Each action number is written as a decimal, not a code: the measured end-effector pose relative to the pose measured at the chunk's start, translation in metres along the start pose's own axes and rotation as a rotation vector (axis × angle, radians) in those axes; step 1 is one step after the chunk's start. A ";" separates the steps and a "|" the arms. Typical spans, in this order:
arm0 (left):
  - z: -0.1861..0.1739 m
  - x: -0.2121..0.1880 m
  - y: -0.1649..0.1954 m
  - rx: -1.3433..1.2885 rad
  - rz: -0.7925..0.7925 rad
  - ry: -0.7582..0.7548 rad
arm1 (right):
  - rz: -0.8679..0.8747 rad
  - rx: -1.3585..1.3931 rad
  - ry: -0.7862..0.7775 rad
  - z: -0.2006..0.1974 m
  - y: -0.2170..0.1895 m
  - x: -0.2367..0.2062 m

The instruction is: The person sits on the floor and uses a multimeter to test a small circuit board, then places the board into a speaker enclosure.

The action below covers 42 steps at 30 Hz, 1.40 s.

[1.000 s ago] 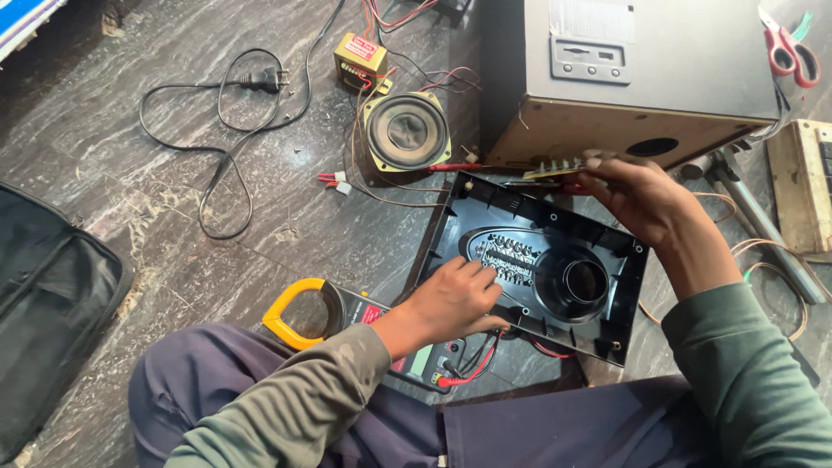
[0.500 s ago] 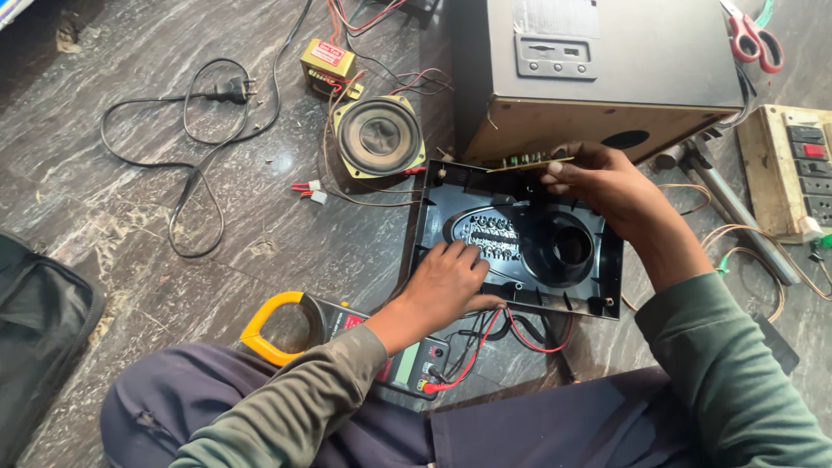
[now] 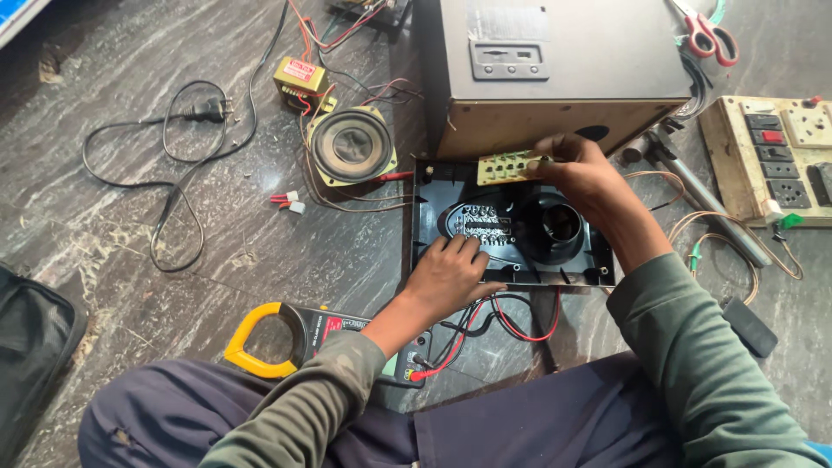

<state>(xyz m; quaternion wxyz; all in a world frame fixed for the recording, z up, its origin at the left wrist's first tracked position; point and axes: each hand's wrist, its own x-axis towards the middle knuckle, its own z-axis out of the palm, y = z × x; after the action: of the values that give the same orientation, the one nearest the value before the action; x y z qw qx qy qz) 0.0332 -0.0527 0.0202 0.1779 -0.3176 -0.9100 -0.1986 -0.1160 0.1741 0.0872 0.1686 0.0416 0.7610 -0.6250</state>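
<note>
Nearest the body: a clamp meter (image 3: 299, 340) with yellow jaw lies on the floor against the knee; red and black leads (image 3: 503, 319) curl from it.

Black plastic panel (image 3: 511, 225) lies flat on the floor, inner side up: oval recess with a small terminal block, round port tube to its right. Left hand (image 3: 451, 273) rests palm-down on the panel's near edge, fingers spread on the terminal area, grip closed on nothing. Right hand (image 3: 589, 178) at the panel's far edge, grip narrow, pinching a small pale-green circuit board (image 3: 507, 166) by its right end; board held level, just in front of the speaker cabinet (image 3: 555, 78).

Versus half a second ago: left hand on the same spot; right hand has lifted the board clear of the panel edge, board now plainly visible.

Beyond, left: loose speaker driver (image 3: 351, 145), small transformer (image 3: 301, 80), black mains cord (image 3: 173, 165). Right: wooden switch board (image 3: 771, 156), scissors (image 3: 706, 33).

Floor (image 3: 130, 251): dark grey veined stone, dusty.
</note>
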 end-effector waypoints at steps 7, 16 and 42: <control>-0.007 0.002 0.001 0.065 -0.027 0.090 | -0.168 -0.015 -0.031 -0.012 0.004 0.006; -0.013 0.006 0.003 0.132 -0.212 -0.037 | -0.299 -0.473 -0.065 0.012 -0.022 -0.014; -0.007 0.006 -0.025 -0.658 -0.453 0.036 | -0.161 -0.593 -0.181 0.016 0.016 -0.006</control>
<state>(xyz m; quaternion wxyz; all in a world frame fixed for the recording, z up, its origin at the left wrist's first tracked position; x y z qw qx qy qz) 0.0143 -0.0710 0.0226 0.0343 -0.1453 -0.8415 -0.5192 -0.1024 0.1628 0.0712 0.1903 -0.1255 0.8927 -0.3887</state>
